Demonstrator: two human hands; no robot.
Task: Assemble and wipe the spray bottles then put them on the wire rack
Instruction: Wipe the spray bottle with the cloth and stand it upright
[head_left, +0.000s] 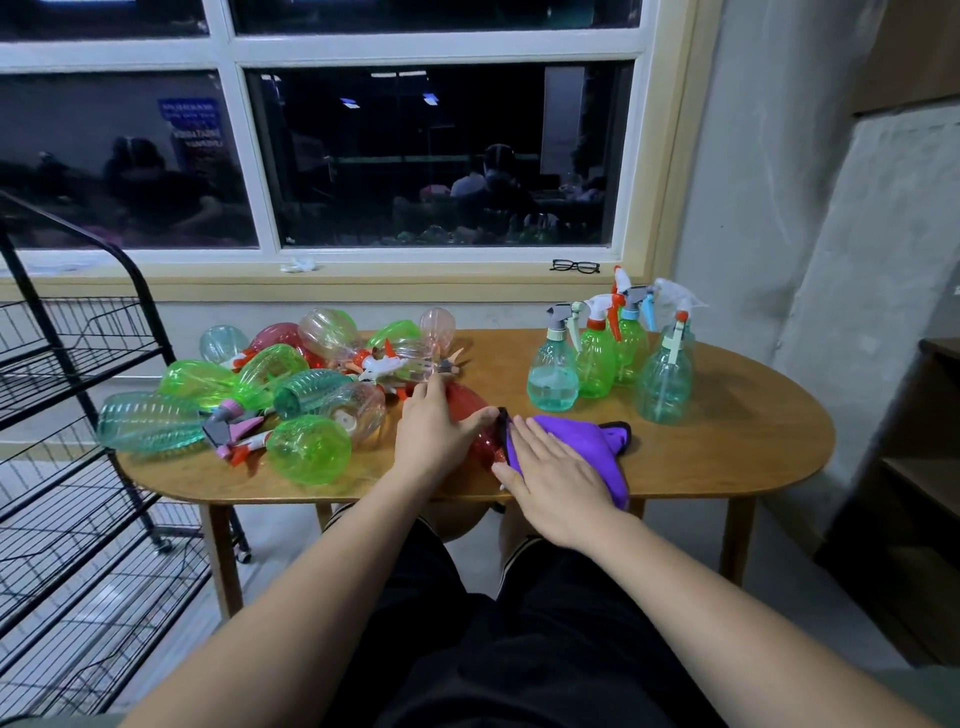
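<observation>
A red spray bottle (475, 421) lies on its side near the front of the wooden table (727, 447). My left hand (436, 431) grips it from above, thumb stretched along its side. My right hand (553, 475) rests flat, fingers straight, on a purple cloth (592, 441) that lies against the red bottle. A heap of several green, teal, pink and clear bottles with loose trigger heads (280, 389) covers the table's left half. Several assembled bottles (608, 358) stand upright at the back right.
A black wire rack (67, 415) with several shelves stands left of the table. Black glasses (575, 266) and a white scrap (298, 265) lie on the window sill. A dark wooden shelf unit (914, 467) stands to the right. My legs are under the table's front edge.
</observation>
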